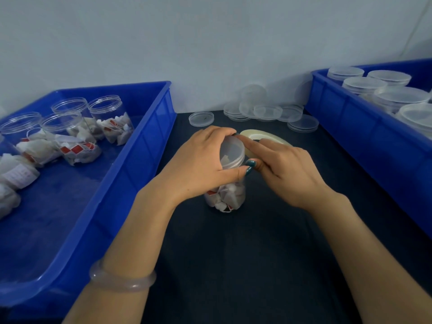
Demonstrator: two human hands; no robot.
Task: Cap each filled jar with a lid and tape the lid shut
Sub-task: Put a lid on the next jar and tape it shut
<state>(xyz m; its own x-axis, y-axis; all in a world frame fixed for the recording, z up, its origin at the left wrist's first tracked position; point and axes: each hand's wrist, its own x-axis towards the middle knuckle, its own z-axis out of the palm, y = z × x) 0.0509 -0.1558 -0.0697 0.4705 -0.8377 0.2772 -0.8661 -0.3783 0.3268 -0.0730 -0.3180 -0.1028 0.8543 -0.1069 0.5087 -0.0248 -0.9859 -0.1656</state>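
head view, left hand gripping capped jar, tape roll beside

Both forearms reach in from the near edge and meet mid-scene. The left hand curls round the top of the jar, thumb nearest; the right hand grips the tape roll, index finger straight, thumb tips just beside each other

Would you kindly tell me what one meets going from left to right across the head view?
Left bin → left hand → jar → right hand holding tape → right bin.
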